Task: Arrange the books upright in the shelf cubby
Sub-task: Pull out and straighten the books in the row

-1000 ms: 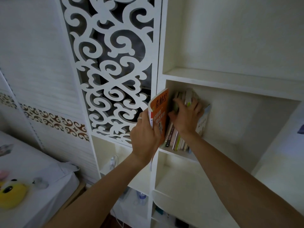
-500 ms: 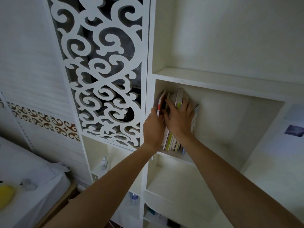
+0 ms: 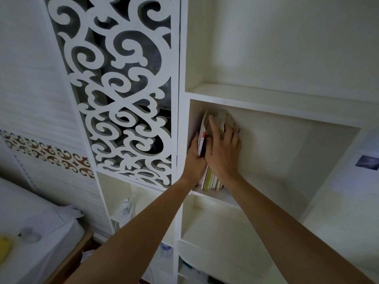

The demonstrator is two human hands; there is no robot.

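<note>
A: Where is the book relative to the fingers?

B: The orange-and-white book [image 3: 202, 134] sits at the far left of the cubby [image 3: 287, 140], against the left wall. The left hand [image 3: 194, 158] pinches its front edge, thumb on the wall side, fingers curled round the other face. Its long axis runs up and away from the fingers, leaning a little right at the top.

A: And the other hand?

B: The right hand [image 3: 222, 152] lies just right of it, touching it, fingers straight and spread flat over the spines of the row of books [image 3: 213, 181]. It presses rather than grasps. That row tilts left at the foot and fans out above.

A: Which hand is nearer the book going in?

B: The left; it already holds it. I judge the next push goes straight back from the fingers, into the gap between wall and row.

A: What's in the way?

B: The left wall crowds the thumb, and the leaning row may close the gap. To the right of the fingers the cubby stands open. The carved scroll panel [image 3: 123, 99] lies left, beyond the wall.
</note>
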